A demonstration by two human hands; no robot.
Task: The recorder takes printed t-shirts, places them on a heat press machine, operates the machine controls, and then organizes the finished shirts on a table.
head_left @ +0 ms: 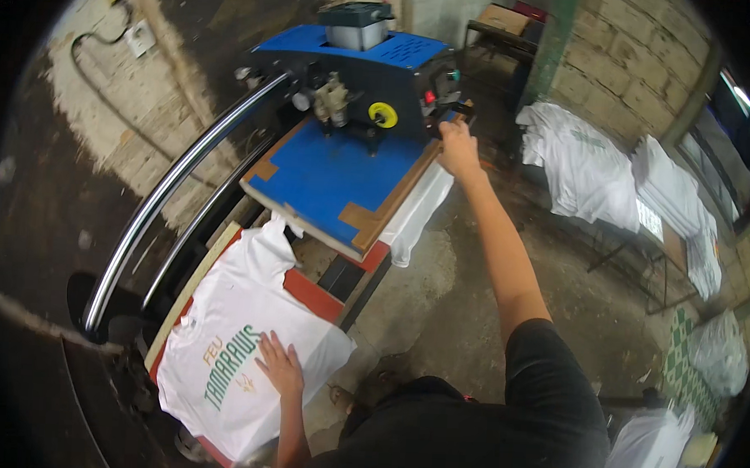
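My left hand [280, 364] lies flat with its fingers spread on a white T-shirt [258, 413]. The shirt has green and yellow lettering on its front and is laid over a red-edged platen [312, 297] at the lower left. My right arm reaches forward to the blue-topped heat press [349, 53]. At the machine's right side, my right hand [460, 151] has its fingers closed round a handle [454, 117], which is mostly hidden by them. Under the press head is a blue plate [327, 177] with brown tape at its corners, and white cloth [418, 215] hangs out beneath it.
Curved chrome rails [172, 183] run along the press's left side. White shirts [575, 163] lie on a rack at the right, beside a folded stack [674, 193]. Plastic bags [719, 354] sit at the far right. A yellow knob [383, 115] sticks out of the press front.
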